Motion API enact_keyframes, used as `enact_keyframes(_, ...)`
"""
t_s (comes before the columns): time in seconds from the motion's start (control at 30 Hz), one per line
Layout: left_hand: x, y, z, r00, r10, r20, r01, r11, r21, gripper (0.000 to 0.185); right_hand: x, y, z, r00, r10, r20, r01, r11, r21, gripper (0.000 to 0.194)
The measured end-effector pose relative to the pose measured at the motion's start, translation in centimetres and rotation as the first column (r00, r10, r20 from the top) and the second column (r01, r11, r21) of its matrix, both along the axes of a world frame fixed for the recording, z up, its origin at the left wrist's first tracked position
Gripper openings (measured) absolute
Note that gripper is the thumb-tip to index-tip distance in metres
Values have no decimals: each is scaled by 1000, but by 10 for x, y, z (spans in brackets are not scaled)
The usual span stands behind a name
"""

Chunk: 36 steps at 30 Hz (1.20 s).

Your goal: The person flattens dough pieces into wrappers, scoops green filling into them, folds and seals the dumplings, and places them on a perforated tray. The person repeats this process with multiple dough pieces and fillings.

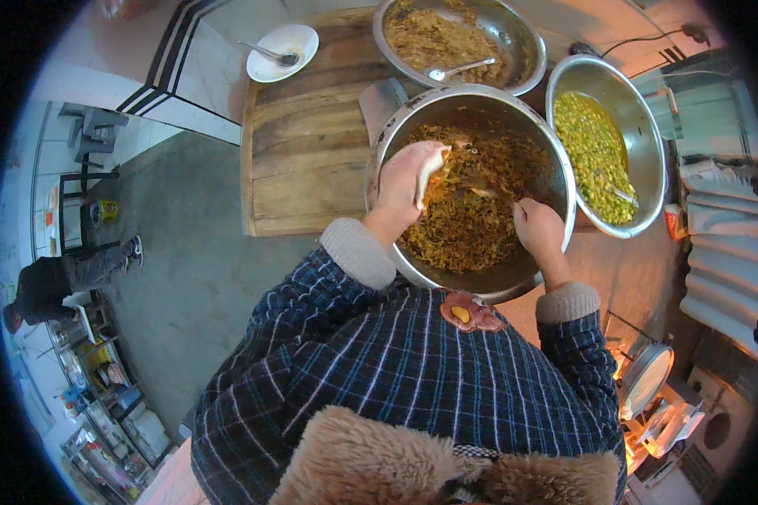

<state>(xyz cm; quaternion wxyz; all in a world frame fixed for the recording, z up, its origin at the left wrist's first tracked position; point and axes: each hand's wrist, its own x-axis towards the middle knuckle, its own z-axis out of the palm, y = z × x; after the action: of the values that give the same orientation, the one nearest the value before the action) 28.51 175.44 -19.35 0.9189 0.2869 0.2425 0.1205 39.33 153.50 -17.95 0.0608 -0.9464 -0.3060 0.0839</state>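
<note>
A large metal pot (565, 189) stands before me with a dark, shredded filling (474, 243) in it. My left hand (404, 180), over the pot's left side, is curled around a pale piece of dough or flatbread (431, 169). Orange-brown filling shows along the inner side of that piece. Inside the pot's right side, my right hand (539, 230) is closed around what looks like a thin utensil (480, 190). Its pale end lies over the filling, and the grip hides most of its handle.
The wooden table (303, 158) bears a white plate with a spoon (282, 53) at the back left. A metal bowl of brown shredded food (442, 38) and a metal basin of yellow-green diced food (584, 145) adjoin the pot. Another person (50, 290) is at far left.
</note>
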Motion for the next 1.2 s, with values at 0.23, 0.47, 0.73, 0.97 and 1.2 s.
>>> enact_keyframes(0.23,2,2,5,983,22,181,71,866,-496,39,-29,4,-28,834,384,-396,-351,923,157,25)
enact_keyframes(0.47,-2,13,9,957,62,284,26,955,-295,40,-23,-12,40,561,151,-814,119,959,259,25)
enact_keyframes(0.73,-10,-16,5,970,-8,245,82,952,-295,45,-35,8,61,964,-25,-263,157,856,492,21)
enact_keyframes(0.97,-12,-20,29,977,-26,213,68,979,-192,38,-34,8,64,788,267,-555,133,806,577,27)
enact_keyframes(1.2,-24,-22,2,969,-57,239,171,856,-487,37,-31,13,35,763,198,-615,145,875,462,30)
